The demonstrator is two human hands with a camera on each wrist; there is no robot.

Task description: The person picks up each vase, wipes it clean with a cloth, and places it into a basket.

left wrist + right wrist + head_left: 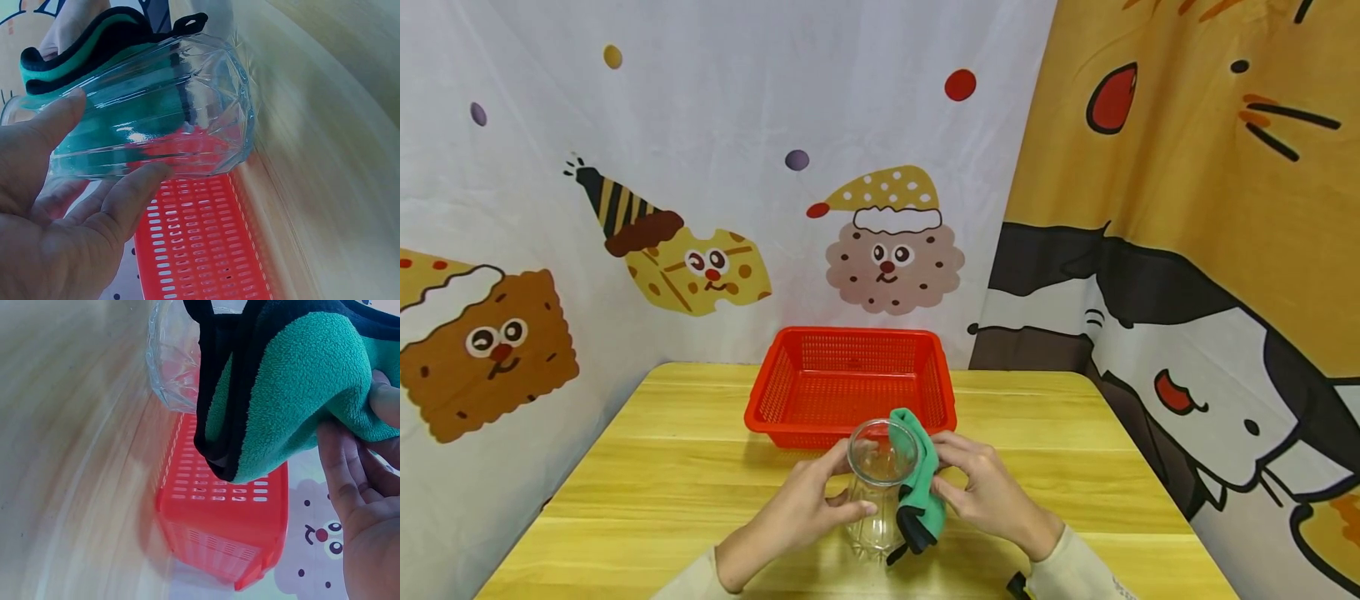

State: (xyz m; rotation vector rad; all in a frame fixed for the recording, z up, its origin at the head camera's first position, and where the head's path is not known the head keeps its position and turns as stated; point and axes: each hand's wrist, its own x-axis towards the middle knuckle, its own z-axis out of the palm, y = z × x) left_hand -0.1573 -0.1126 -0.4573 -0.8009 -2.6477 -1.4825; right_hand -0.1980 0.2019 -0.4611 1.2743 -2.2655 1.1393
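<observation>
A clear glass jar (874, 521) with a faceted base is upright near the front middle of the table. My left hand (808, 500) grips it from the left, with the thumb (65, 112) on the near side and fingers around the far side. On the jar's right side lies a folded green cloth (925, 475) with black edging and a small black loop. My right hand (988, 492) pinches this cloth between thumb and fingers, as the right wrist view shows. The cloth covers part of the jar there.
Just behind the jar, a red perforated plastic basket (853, 400) stands on the wooden table (662, 467). A small black item (1017, 585) shows by the right sleeve. Cartoon-printed curtains (715, 100) hang behind and beside the table.
</observation>
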